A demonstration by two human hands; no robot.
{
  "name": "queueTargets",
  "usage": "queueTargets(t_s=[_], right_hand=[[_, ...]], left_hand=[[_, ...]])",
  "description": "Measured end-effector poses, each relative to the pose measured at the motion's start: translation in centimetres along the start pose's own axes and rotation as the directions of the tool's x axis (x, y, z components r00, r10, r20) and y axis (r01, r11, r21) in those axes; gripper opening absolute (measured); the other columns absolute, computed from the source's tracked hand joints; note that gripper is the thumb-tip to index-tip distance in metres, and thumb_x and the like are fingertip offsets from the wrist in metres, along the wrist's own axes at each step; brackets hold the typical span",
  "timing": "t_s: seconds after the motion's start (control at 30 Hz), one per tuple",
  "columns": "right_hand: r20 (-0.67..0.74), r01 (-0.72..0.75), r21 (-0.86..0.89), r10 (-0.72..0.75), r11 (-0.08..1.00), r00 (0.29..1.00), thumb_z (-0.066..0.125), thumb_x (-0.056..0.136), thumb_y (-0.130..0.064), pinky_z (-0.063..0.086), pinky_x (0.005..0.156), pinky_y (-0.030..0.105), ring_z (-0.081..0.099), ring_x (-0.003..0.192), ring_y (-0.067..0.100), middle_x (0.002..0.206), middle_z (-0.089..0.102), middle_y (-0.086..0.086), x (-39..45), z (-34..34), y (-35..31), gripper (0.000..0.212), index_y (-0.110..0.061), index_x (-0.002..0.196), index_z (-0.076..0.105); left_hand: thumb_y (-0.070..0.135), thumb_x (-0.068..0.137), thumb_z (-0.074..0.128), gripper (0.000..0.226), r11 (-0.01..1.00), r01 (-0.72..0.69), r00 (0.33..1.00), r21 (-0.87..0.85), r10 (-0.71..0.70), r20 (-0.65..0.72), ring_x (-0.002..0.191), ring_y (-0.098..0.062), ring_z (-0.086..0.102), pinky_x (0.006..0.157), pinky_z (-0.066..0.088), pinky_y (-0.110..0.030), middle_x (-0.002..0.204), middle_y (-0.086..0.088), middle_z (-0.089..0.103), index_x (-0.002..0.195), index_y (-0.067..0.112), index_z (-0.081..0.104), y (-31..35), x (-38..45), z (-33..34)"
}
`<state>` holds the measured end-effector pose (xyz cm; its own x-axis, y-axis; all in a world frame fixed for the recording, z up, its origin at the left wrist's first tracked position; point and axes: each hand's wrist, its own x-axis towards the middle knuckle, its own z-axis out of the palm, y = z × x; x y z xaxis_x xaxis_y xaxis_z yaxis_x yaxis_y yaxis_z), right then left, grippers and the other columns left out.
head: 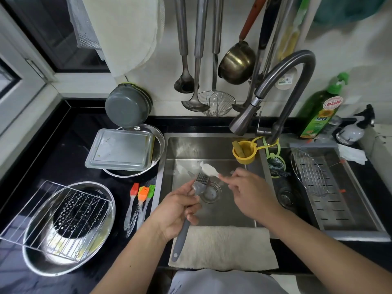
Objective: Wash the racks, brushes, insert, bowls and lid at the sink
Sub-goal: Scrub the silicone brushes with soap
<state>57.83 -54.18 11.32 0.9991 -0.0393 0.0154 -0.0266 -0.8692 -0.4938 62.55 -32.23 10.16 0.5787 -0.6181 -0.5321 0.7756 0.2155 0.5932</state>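
Head view, looking down at the sink. Nearest, a pale towel (222, 247) is draped over the front rim of the sink (212, 215). Above it the left hand (176, 213) grips the handle of a grey brush (191, 209), its bristles raised over the drain. The right hand (252, 192) pinches a small white piece (209, 169), seemingly a scrap of cloth or sponge, just beside the bristles. The step in hand appears to be cleaning the brushes; the tap (273, 92) shows no running water. The next move likely calls for working the white piece through the bristles while the handle is held steady, then rinsing.

On the dark table (63, 149) to the left, a wire rack (48, 217) lies across a steel bowl (67, 266) holding a perforated insert (78, 217). Three coloured brushes (139, 200) lie beside the sink. Farther back, a flat metal lid (121, 151) rests on another bowl (159, 145), with grey dishes (127, 107) leaning on the wall. To the right, a second rack (311, 177) sits in a drainer tray (347, 211). Beyond stand a green soap bottle (320, 115) and hanging ladles (191, 60).
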Motion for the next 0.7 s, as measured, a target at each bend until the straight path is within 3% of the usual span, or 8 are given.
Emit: queueTargets(t_s=[0.2, 0.37, 0.53, 0.7], right_hand=[[0.067, 0.110, 0.079, -0.116, 0.991, 0.991, 0.057, 0.100, -0.017, 0.053, 0.064, 0.033, 0.051, 0.075, 0.005, 0.092, 0.049, -0.017, -2.5, 0.4, -1.8, 0.050, -0.047, 0.139, 0.051], [-0.037, 0.010, 0.027, -0.009, 1.000, 0.999, 0.059, 0.098, -0.013, 0.053, 0.064, 0.030, 0.051, 0.076, 0.004, 0.091, 0.050, -0.017, 0.2, -0.1, -0.2, 0.049, -0.043, 0.138, 0.056], [0.077, 0.149, 0.075, -0.155, 0.986, 0.985, 0.061, 0.098, -0.015, 0.048, 0.058, 0.025, 0.050, 0.069, 0.006, 0.090, 0.045, -0.018, -3.0, 0.7, -2.1, 0.053, -0.047, 0.139, 0.053], [-0.051, 0.059, 0.004, -0.059, 0.998, 0.997, 0.061, 0.097, -0.013, 0.050, 0.057, 0.031, 0.051, 0.067, 0.007, 0.089, 0.049, -0.016, -0.6, 0.1, -0.6, 0.051, -0.044, 0.138, 0.056]], left_hand=[[-0.012, 0.098, 0.043, 0.046, 0.999, -0.010, 1.000, -0.046, 0.010, 0.003, 0.047, -0.005, 0.033, 0.038, 0.033, -0.015, 0.088, 0.003, 0.057, 0.137, 0.006, 0.058, 0.3, 0.1, -0.1], [-0.012, 0.099, 0.041, 0.043, 1.000, -0.019, 1.000, -0.018, 0.019, -0.005, 0.048, -0.005, 0.034, 0.038, 0.035, -0.016, 0.080, 0.005, 0.059, 0.127, 0.010, 0.064, 0.1, -0.2, 0.6], [-0.010, 0.097, 0.045, 0.044, 0.998, -0.028, 1.000, -0.064, 0.028, 0.001, 0.047, -0.005, 0.034, 0.039, 0.037, -0.016, 0.092, -0.004, 0.053, 0.138, 0.001, 0.057, 0.5, 0.1, 0.1], [-0.011, 0.095, 0.047, 0.038, 0.998, -0.044, 0.999, -0.035, 0.044, 0.006, 0.046, -0.005, 0.035, 0.039, 0.037, -0.017, 0.078, 0.001, 0.045, 0.122, 0.010, 0.064, 0.4, -0.2, 0.6]])
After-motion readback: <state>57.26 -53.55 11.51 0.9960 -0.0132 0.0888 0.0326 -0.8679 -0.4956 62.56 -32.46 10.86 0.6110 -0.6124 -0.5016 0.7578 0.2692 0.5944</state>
